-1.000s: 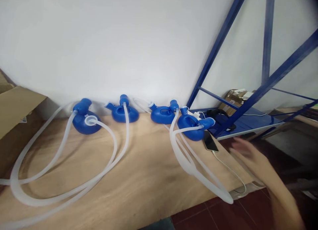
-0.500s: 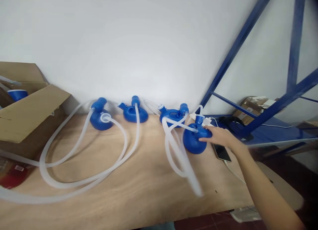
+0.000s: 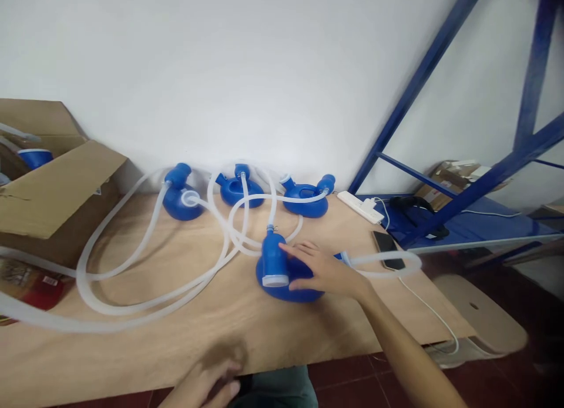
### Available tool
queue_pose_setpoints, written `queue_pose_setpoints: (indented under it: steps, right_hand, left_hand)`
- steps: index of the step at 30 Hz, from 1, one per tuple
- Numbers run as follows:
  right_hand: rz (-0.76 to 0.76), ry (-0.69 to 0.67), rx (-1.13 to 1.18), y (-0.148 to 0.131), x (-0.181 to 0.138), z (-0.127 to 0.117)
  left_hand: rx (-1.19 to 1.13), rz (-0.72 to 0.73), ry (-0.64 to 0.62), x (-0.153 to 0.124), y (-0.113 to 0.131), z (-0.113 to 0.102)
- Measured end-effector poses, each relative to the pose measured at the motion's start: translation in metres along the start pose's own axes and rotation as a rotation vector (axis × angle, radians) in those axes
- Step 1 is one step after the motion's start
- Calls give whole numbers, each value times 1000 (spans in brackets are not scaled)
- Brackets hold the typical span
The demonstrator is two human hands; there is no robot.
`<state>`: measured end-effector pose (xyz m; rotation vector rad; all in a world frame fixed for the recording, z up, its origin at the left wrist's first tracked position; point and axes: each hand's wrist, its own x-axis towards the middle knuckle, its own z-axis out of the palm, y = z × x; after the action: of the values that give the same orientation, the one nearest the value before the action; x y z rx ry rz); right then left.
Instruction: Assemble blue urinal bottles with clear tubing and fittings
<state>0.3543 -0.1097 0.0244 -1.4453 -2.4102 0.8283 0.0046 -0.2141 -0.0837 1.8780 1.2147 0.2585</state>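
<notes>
The right hand (image 3: 324, 270) lies on a blue bottle (image 3: 275, 258) near the front of the table (image 3: 282, 337), just right of its middle. Its thumb and pointer finger are apart, with the finger on the bottle's neck and the thumb lower down on its side. I can't tell if the hand is clamped on the bottle or just resting there. The wide end of the neck, with a white rim, points to the front. A clear tube comes out of the back of the neck. On the other side of the hand, another bit of tube (image 3: 383, 266) makes a loop that crosses the phone (image 3: 385, 243).

The left hand (image 3: 218, 381) is low at the front edge — its fingers are a bit bent, its thumb is apart from them, and it holds nothing. It is well apart from the bottle.

Three more blue bottles stand by the wall: a left one (image 3: 180, 207), a middle one (image 3: 240, 190) and a right one (image 3: 306, 207). A white power strip (image 3: 352, 203) lies beside the right one. At the far left is a big box (image 3: 61, 190) — a blue thing (image 3: 34, 159) pokes up inside it.
</notes>
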Motion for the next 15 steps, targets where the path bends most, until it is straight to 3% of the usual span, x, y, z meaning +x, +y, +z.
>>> queue_pose_setpoints:
  steps: [2, 5, 7, 12, 15]
  right_hand:
    - [-32, 24, 92, 4, 9, 11]
    - [-30, 98, 204, 11, 20, 31]
    - [-22, 194, 191, 13, 27, 45]
    - [-47, 479, -45, 11, 44, 70]
    - [-165, 549, -315, 9, 55, 72]
  left_hand:
    - [-16, 46, 101, 20, 18, -5]
    - [15, 141, 437, 59, 47, -15]
    - [67, 234, 570, 85, 61, -17]
    - [138, 341, 834, 126, 69, -12]
    - [98, 427, 870, 135, 64, -18]
